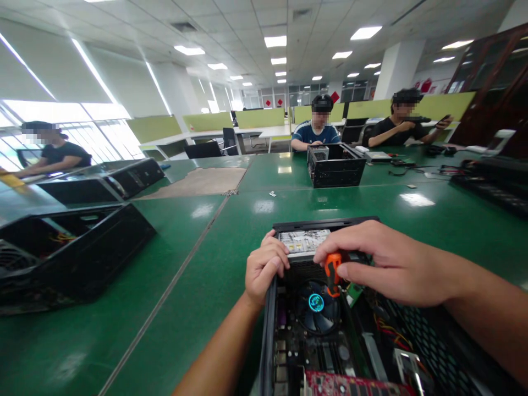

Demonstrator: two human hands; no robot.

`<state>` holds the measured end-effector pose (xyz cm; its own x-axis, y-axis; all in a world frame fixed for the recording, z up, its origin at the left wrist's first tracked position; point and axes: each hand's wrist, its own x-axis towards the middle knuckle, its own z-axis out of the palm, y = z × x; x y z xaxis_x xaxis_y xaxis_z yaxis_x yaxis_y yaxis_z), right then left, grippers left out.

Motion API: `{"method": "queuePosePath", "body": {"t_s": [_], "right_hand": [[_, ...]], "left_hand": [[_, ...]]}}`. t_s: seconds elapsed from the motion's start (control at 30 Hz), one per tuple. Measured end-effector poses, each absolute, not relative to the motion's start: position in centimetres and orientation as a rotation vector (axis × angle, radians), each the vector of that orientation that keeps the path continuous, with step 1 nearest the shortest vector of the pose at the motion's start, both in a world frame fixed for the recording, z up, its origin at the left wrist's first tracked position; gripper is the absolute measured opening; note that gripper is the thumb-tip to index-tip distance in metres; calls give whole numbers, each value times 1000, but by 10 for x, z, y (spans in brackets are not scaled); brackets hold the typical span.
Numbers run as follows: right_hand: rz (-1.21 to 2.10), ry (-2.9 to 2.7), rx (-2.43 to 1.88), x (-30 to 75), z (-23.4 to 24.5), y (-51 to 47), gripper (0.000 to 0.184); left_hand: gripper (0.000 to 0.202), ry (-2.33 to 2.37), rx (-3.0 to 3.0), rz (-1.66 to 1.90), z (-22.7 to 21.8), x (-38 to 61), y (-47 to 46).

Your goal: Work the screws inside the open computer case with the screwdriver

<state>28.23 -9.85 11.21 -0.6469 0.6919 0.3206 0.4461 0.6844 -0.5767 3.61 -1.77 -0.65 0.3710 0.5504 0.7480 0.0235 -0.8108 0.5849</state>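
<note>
In front of me an opened black computer case [270,324] lies on the green table. My left hand [266,267] grips its upper left edge with the fingers curled over the rim. In my right hand [383,264] an orange and black screwdriver [333,272] is pinched by the handle, pointing down into the case; its tip is hidden. Just beneath it is a round cooling fan [317,308] with a bright blue centre. A silvery power supply [305,242] with a label sits at the far end, and a red circuit card [350,385] lies at the near end.
Another open computer case [82,253] rests to my left, with a further case [119,181] behind it. Across the table, a co-worker [315,129] sits behind a black case [336,165]. Two more people sit at the left and right. Cables [441,165] lie at the right.
</note>
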Motion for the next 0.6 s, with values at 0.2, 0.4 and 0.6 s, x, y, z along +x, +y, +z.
{"method": "queuePosePath", "body": {"t_s": [0.2,0.4,0.6], "right_hand": [[471,-2279,-889,291,82,-104,30],[481,-2288,-890,286,67,-94,31],[523,-2309,-869,286,70,-96,32]], "left_hand": [[54,533,2164,1420,-5,34,-17],[53,515,2150,1432,-6,35,-17],[52,517,2167,1431,-5,36,-17]]}}
